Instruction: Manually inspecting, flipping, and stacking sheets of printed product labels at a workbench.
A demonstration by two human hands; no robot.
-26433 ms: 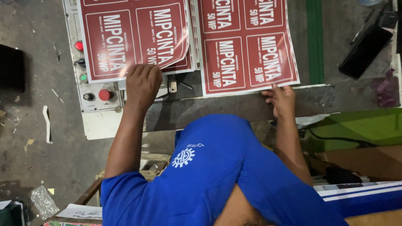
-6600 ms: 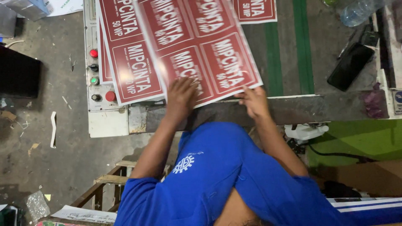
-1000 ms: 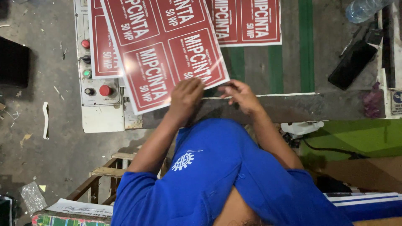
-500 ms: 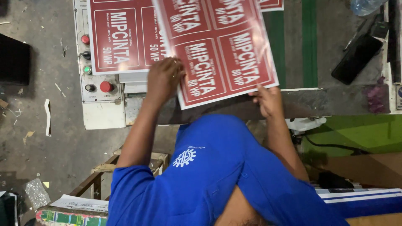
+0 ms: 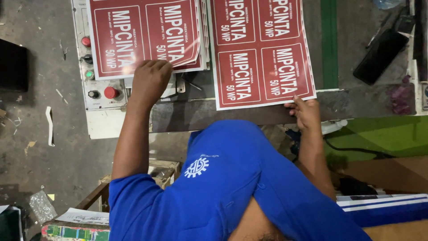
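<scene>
At upper centre we see a red printed sheet (image 5: 263, 51); our right hand (image 5: 305, 114) pinches its lower corner. Our left hand (image 5: 150, 80) presses flat on a red sheet stack (image 5: 145, 33) upper left, partly covering a button panel (image 5: 96, 78). A dark phone (image 5: 380, 56) lies upper right.

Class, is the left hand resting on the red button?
No, the left hand lies on the left sheet, beside the red button.

Item: dark metal worktable (image 5: 249, 117) before me, a green stripe (image 5: 329, 44) running across it. On it: my left stack of red printed label sheets (image 5: 147, 33); my right red printed sheet (image 5: 261, 51), near edge at the table's front; a black flat phone-like slab (image 5: 380, 56) well apart.
</scene>
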